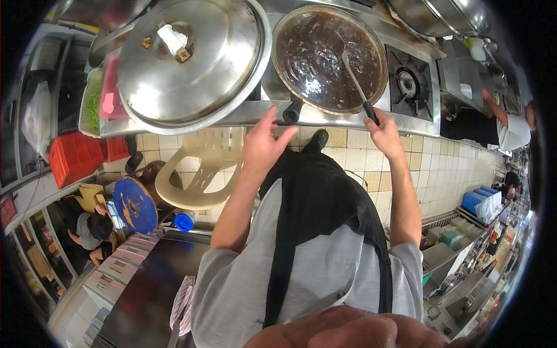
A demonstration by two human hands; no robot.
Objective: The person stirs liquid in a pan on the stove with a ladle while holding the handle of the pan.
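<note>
A wide pan (280,68) of dark brown, glossy liquid stands on the stove in front of me. My right hand (384,134) is closed around the black handle of a ladle (352,74), whose head dips into the liquid. Close to the pan's black handle (292,111), my left hand (267,141) is held with thumb and fingers apart and nothing in it. Left of the pan, a large domed metal lid (191,75) covers a big pot; a white cloth or wrap (172,39) is on its knob.
A gas burner (408,84) lies right of the pan. Below the counter are a beige plastic chair (200,188), a round blue-topped stool (135,205) and red crates (75,159). One person (98,226) is at lower left, another (512,130) at far right.
</note>
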